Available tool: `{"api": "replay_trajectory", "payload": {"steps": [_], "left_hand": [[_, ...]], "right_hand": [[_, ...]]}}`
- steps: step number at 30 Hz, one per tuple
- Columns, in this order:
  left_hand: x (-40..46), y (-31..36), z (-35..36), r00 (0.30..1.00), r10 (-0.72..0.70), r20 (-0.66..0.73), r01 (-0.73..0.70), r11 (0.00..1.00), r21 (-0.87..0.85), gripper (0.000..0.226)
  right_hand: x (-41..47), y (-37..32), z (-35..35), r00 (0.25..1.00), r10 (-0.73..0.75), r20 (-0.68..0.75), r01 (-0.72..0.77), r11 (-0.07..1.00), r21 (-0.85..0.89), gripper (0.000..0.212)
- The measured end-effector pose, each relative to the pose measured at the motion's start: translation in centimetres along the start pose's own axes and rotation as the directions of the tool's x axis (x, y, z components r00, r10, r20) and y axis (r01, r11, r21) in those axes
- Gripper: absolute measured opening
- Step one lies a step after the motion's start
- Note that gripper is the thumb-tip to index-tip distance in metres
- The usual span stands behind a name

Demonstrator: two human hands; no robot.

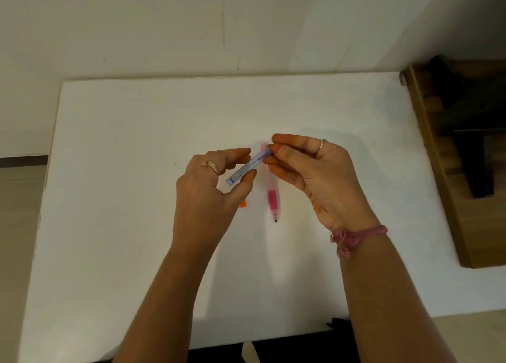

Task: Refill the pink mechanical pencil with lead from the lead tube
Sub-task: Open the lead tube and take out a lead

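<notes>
The lead tube (247, 168), pale purple with a blue and white label, is held tilted above the table between both hands. My left hand (210, 187) pinches its lower end between thumb and fingers. My right hand (309, 171) grips its upper end with thumb and fingertips. The pink mechanical pencil (272, 195) lies on the white table (123, 198) just below the tube, tip pointing toward me, its far end hidden behind my right fingers. An orange object (243, 204) peeks out from under my left hand; I cannot tell what it is.
A wooden piece of furniture (465, 171) stands beside the table's right edge. A wall rises behind the table's far edge. Dark cloth (273, 349) shows at the table's near edge.
</notes>
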State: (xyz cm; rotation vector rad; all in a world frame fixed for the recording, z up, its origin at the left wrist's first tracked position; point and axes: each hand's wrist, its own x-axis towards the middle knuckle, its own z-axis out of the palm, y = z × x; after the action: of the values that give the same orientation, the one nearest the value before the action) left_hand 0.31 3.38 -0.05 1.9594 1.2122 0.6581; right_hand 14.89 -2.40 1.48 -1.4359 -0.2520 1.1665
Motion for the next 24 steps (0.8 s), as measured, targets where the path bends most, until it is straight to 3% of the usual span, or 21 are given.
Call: {"api": "replay_trajectory", "payload": {"steps": [6,12,24], "left_hand": [[0.04,0.17,0.25,0.999,-0.042,-0.014,0.041,0.997,-0.071,0.029],[-0.05,0.32,0.38,0.999,-0.048,-0.021,0.046,0.992,-0.114,0.029],[-0.04,0.38,0.71,0.997,-0.076,-0.026,0.071,0.985,-0.156,0.029]], "right_hand": [[-0.05,0.22,0.6,0.984,-0.173,-0.047,0.162,0.97,-0.182,0.014],[-0.14,0.26,0.94,0.953,-0.3,-0.046,0.281,0.929,-0.241,0.012],[-0.05,0.51,0.89,0.923,-0.384,0.003,0.359,0.862,-0.359,0.018]]}}
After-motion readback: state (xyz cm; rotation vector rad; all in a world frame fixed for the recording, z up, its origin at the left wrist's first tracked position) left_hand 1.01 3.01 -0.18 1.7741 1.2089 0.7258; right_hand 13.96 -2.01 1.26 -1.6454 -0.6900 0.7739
